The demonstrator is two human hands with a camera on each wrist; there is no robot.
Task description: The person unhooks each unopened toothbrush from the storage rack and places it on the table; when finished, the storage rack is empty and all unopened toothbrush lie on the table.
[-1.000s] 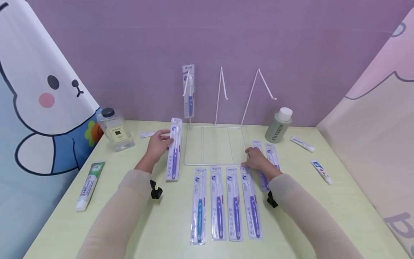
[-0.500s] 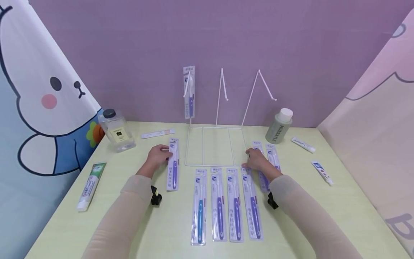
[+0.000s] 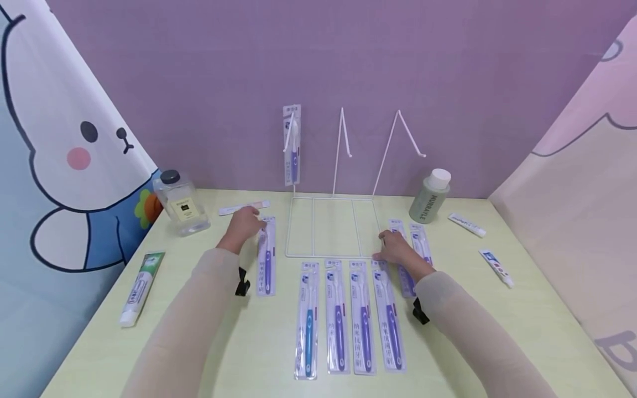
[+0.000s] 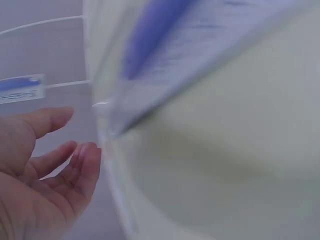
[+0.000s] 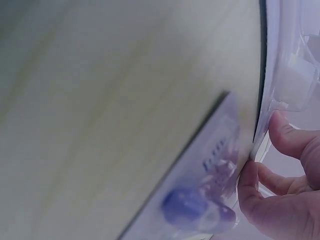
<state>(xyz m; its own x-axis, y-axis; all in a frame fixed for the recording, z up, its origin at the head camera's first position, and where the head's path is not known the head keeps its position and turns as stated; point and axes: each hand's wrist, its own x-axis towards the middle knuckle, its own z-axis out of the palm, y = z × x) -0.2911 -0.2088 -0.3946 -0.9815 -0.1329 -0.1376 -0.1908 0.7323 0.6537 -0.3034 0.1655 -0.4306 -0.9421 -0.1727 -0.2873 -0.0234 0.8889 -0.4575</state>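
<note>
In the head view my left hand (image 3: pixel 244 225) is over the upper left edge of a packaged purple toothbrush (image 3: pixel 267 265) lying left of the white wire rack (image 3: pixel 312 226). The left wrist view shows that hand (image 4: pixel 55 170) with thumb and fingers apart and nothing between them. My right hand (image 3: pixel 395 247) pinches the rack's front right corner, beside a packaged toothbrush (image 3: pixel 391 326); the corner is mostly hidden behind the hand. In the right wrist view, thumb and fingertip of this hand (image 5: pixel 280 180) meet at the thin wire. One packaged toothbrush (image 3: pixel 293 157) hangs on the left hook.
Several packaged toothbrushes lie in front, including a blue one (image 3: pixel 308 326); two (image 3: pixel 420 243) lie right of the rack. A clear bottle (image 3: pixel 181 207), green bottle (image 3: pixel 430 198), toothpaste tubes (image 3: pixel 141 290) (image 3: pixel 496 268) (image 3: pixel 466 225) and narrow packet (image 3: pixel 244 208) stand or lie around.
My left hand lowered the packaged purple toothbrush to the table left of the rack, let it go and moved slightly up. The right hand has stayed at the rack's corner.
</note>
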